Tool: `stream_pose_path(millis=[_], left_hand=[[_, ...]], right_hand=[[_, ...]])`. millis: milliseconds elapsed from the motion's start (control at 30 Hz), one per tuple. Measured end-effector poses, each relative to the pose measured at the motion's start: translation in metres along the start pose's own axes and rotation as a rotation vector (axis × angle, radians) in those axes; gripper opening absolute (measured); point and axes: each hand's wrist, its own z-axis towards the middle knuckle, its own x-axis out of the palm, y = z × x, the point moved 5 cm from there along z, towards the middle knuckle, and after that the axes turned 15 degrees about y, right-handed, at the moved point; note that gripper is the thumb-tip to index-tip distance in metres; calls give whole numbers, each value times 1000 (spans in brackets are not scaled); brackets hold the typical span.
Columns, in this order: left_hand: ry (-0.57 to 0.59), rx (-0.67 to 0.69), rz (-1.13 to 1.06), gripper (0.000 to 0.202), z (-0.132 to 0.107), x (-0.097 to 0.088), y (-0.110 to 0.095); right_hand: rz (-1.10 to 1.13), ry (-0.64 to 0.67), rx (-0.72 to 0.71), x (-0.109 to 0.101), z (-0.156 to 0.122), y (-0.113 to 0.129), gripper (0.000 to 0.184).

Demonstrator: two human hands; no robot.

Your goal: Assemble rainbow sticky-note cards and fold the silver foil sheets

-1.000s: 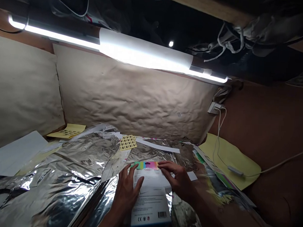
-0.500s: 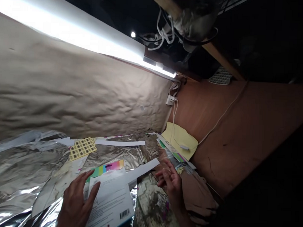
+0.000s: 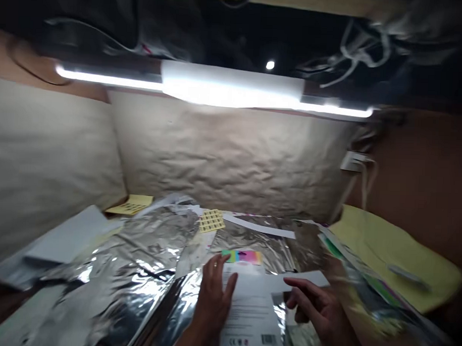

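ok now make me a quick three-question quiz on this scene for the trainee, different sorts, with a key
1. Multiple choice: the person's right hand is nearest to (a) the white plastic wall socket, (b) the flat white paper strip by the flat white printed package with a rainbow-coloured tab, (c) the glowing white tube light.
2. True or false: the person's left hand is at the package's left side.
3. Fill in the colour: the small white block on the cable shows against a large ____ sheet.

Key: 1: b. 2: true. 3: yellow.
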Motion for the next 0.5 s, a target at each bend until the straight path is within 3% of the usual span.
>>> stream_pose_path(millis=[100, 200, 367, 500], left_hand=[[29, -26, -6, 45, -4, -6, -10], [38, -6, -7, 46, -9, -10, -16], [6, 39, 31, 45, -10, -1, -8], [-69, 57, 61, 45, -7, 10, -2]], right_hand=[[-179, 372, -87, 50, 59, 32, 34], [-335, 583, -144, 99, 127, 50, 28], [-484, 634, 66, 165, 248, 26, 19], [-597, 551, 125, 212, 303, 3, 26]])
